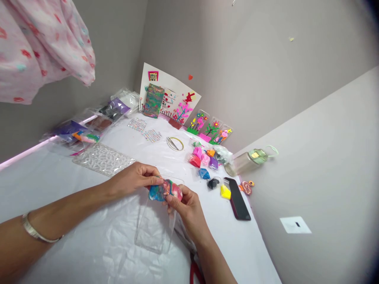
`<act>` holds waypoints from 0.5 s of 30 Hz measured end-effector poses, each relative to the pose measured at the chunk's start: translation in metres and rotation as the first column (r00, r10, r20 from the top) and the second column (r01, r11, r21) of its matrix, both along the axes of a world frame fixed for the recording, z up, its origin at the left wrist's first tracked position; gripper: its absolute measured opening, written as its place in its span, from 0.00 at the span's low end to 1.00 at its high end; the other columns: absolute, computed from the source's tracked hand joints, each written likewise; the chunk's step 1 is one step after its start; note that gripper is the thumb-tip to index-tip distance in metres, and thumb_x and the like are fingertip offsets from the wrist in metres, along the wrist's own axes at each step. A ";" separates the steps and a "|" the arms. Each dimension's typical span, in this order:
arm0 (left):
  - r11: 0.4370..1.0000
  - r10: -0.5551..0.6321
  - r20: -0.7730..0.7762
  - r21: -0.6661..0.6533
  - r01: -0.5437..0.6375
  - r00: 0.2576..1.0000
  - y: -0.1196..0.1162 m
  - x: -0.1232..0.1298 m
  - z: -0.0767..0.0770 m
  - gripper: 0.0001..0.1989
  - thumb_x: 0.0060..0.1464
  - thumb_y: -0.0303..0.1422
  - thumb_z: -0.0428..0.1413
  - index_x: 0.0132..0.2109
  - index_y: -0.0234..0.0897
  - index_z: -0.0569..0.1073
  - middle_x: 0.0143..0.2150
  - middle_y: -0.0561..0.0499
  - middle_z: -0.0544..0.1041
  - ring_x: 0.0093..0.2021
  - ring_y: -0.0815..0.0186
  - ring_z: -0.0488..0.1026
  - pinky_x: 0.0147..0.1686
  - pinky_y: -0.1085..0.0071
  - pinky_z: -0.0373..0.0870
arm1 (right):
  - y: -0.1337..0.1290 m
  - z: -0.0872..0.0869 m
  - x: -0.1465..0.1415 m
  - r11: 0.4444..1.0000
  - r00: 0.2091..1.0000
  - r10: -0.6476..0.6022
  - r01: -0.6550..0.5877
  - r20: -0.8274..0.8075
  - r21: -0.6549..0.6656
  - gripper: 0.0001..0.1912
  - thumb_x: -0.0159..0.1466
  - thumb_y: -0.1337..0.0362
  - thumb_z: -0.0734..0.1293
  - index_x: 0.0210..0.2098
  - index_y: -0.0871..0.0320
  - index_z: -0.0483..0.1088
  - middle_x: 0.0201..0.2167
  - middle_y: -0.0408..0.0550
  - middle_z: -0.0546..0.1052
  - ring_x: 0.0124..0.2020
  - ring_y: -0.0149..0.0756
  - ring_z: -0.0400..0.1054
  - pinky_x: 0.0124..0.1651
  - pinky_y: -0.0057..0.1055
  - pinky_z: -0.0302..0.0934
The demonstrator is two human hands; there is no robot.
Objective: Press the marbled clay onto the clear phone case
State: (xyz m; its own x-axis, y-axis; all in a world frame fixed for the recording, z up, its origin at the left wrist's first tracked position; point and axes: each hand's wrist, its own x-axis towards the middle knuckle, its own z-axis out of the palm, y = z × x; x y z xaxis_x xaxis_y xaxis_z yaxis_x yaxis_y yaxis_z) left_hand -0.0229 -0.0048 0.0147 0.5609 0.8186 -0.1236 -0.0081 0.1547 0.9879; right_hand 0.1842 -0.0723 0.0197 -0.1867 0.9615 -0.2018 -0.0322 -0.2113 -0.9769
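A: Where are the edges running?
B: The white-covered tabletop [227, 240] is stretching toward its right edge, with the phone [239, 201] lying near that side. White surface is showing between the phone and the right hand [189, 205].
A: And the marbled clay [164, 190]?
B: Both hands are holding it above the clear plastic case [152, 232]; the left hand's [145, 177] fingers are pinching its left part, the right's its right.
A: Containers?
B: Small clear packets [204, 161] are holding coloured clay, including red, blue, purple and yellow. Larger bags [69, 130] are lying along the left edge, holding purple and brown pieces.
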 end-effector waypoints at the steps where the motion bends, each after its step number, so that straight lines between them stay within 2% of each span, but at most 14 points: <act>1: 1.000 -0.010 0.006 -0.007 0.010 1.000 0.000 0.000 -0.001 0.16 0.52 0.46 0.64 0.35 0.36 0.80 0.32 0.53 0.81 0.34 0.64 0.75 0.39 0.69 0.69 | 0.000 0.000 0.000 1.000 1.000 0.000 0.000 0.003 0.001 0.17 0.58 0.54 0.78 0.31 0.59 0.71 0.26 0.44 0.78 0.20 0.28 0.64 0.24 0.26 0.60; 5: 0.999 -0.028 0.008 -0.024 0.028 1.000 -0.004 0.003 -0.003 0.19 0.45 0.42 0.69 0.42 0.39 0.78 0.36 0.55 0.82 0.37 0.63 0.77 0.39 0.70 0.70 | 0.000 0.002 -0.001 1.000 0.999 0.030 -0.030 0.027 -0.003 0.16 0.58 0.55 0.78 0.31 0.60 0.72 0.25 0.44 0.77 0.22 0.27 0.64 0.26 0.25 0.59; 10: 1.000 0.003 -0.055 -0.010 -0.004 0.998 -0.009 0.005 -0.002 0.10 0.48 0.39 0.66 0.31 0.37 0.77 0.28 0.56 0.78 0.31 0.67 0.73 0.33 0.72 0.65 | -0.003 0.005 -0.004 0.997 0.996 0.077 -0.076 0.037 -0.011 0.16 0.59 0.55 0.77 0.30 0.60 0.71 0.22 0.41 0.73 0.21 0.26 0.60 0.25 0.25 0.56; 15: 1.000 -0.014 -0.058 -0.012 0.013 0.998 -0.007 0.004 0.000 0.11 0.48 0.41 0.65 0.32 0.37 0.79 0.29 0.54 0.80 0.32 0.65 0.74 0.35 0.71 0.68 | -0.004 0.006 -0.004 0.997 0.995 0.083 -0.082 0.049 -0.013 0.17 0.59 0.54 0.77 0.31 0.60 0.71 0.23 0.41 0.73 0.22 0.27 0.61 0.26 0.26 0.57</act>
State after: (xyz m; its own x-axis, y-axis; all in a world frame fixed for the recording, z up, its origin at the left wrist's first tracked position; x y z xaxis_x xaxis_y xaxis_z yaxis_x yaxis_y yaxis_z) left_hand -0.0186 -0.0117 0.0145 0.5635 0.8094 -0.1657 0.0510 0.1661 0.9848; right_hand 0.1802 -0.0760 0.0261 -0.2550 0.9409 -0.2228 0.0342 -0.2215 -0.9746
